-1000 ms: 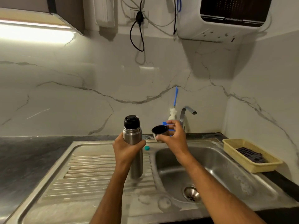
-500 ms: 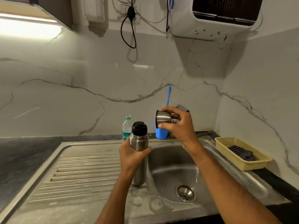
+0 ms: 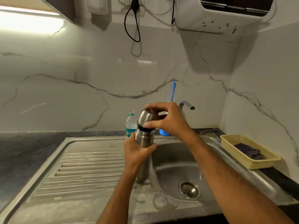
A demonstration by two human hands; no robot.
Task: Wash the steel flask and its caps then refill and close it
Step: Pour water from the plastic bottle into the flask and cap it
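steel sink (image 3: 174,172) with its ribbed draining board filled the dark bench (image 3: 24,151), and the tall brushed-steel flask (image 3: 144,143) stood upright on the board at the basin's edge, long axis vertical, mouth up. the left hand (image 3: 137,151) was wrapped round its upper body. half a second earlier the rounded steel outer cap (image 3: 146,118) had been held clear beside the tap; now it sat tilted over the black inner stopper, pinched by the right hand (image 3: 168,120). closing looked like the step under way, the cap not yet square or screwed down.
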